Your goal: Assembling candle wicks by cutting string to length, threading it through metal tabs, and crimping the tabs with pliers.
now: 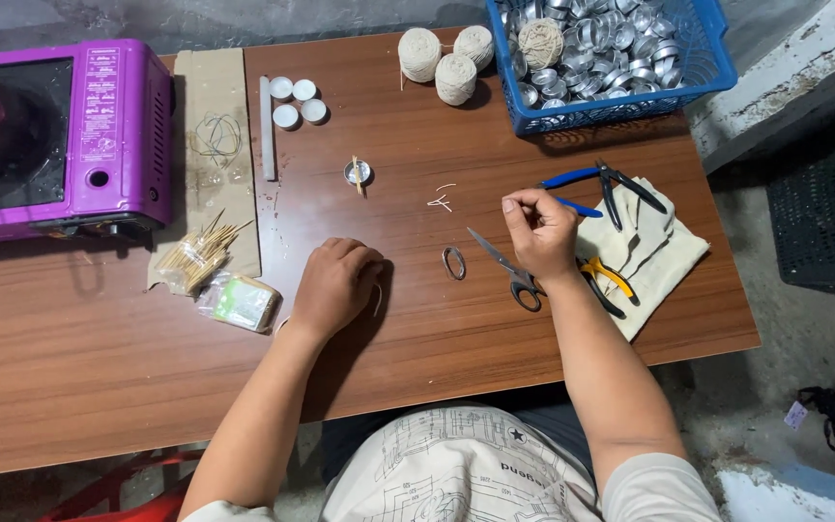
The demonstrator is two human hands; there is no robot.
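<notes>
— What is each hand doing?

— The left hand [335, 285] lies knuckles-up on the brown wooden table [437, 348], its fingers curled under. A thin pale cord [378, 299] peeks out at its right edge, but I cannot tell whether the fingers grip it. The right hand [539, 232] is lifted just above the table with its fingers pinched together near the thumb; whatever they pinch is too fine to make out, perhaps a bit of the same cord.

— How would that cord handle?

— I judge it very light, limp and easily frayed. It looks best taken close to its end between thumb and forefinger, since it would flop otherwise.

— What lies around them?

— Grey-handled steel scissors [504, 266] lie just beside the right wrist, a small oval metal ring [453, 262] between the hands, and short cord offcuts [440, 200] farther up. Blue-handled pliers [601, 184] and yellow-handled pliers [606, 280] rest on a folded cream cloth [654, 251]. Three balls of cream twine [446, 58] sit near a blue plastic basket [712, 58] of small metal cups, and a purple portable stove [99, 135] stands far left.
</notes>
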